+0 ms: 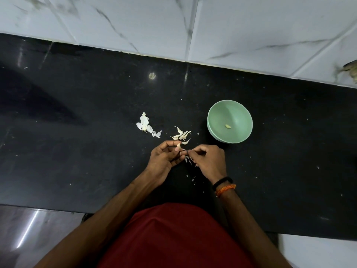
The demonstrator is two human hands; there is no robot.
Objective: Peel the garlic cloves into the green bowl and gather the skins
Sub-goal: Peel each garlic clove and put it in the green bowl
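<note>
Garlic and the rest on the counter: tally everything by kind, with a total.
Green bowl: 1
Peeled clove in bowl: 1
Clove being peeled, held by left hand and right hand: 1
Unpeeled cloves in pile: about 6, overlapping
Skin heaps: 2, big and small
Total: about 11

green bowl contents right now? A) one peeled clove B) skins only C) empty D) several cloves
A: a single pale peeled clove lies on the floor of the green bowl; the unpeeled cloves sit on the counter to the bowl's left.
</note>
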